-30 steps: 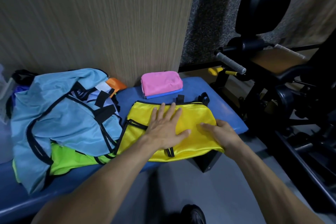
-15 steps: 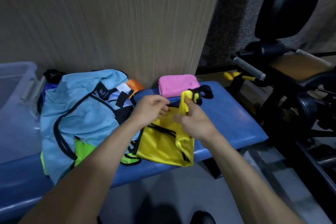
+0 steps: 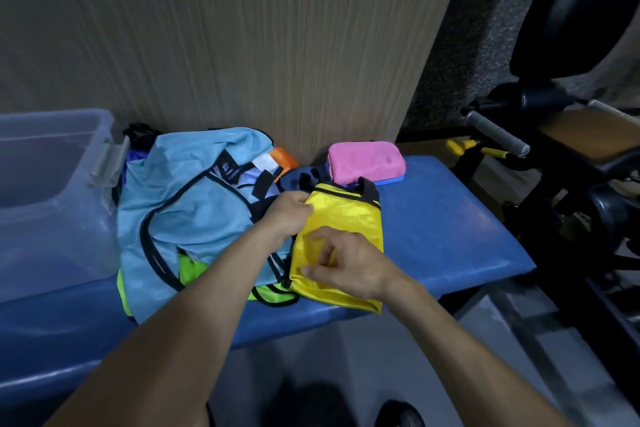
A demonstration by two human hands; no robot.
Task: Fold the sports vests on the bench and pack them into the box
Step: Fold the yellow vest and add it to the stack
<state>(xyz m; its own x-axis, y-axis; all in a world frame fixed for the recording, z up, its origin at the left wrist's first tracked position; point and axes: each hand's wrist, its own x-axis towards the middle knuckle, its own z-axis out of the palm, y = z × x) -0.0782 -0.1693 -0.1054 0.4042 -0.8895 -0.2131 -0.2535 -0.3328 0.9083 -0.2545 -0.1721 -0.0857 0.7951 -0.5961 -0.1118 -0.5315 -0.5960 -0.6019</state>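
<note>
A yellow vest [image 3: 349,218] with black trim lies folded into a narrow strip on the blue bench [image 3: 450,236]. My left hand [image 3: 289,218] grips its left edge near the top. Lower down, my right hand [image 3: 341,263] rests on the strip with loosely bent fingers that press the fabric. To the left sits a heap of loose vests: a light blue one [image 3: 194,218] on top, a lime green one [image 3: 194,270] beneath, an orange one [image 3: 284,158] at the back. A clear plastic box [image 3: 45,191] stands at the bench's far left.
A folded pink vest [image 3: 363,161] on a blue one lies against the wooden wall panel [image 3: 242,45]. Black gym equipment [image 3: 571,149] with a grey handle and yellow grips stands close on the right. My shoe [image 3: 398,414] shows on the grey floor below.
The yellow vest went from a wide flat shape to a narrow folded strip. Both hands lifted its right half over to the left and now hold it down. The view turned left, showing the box.
</note>
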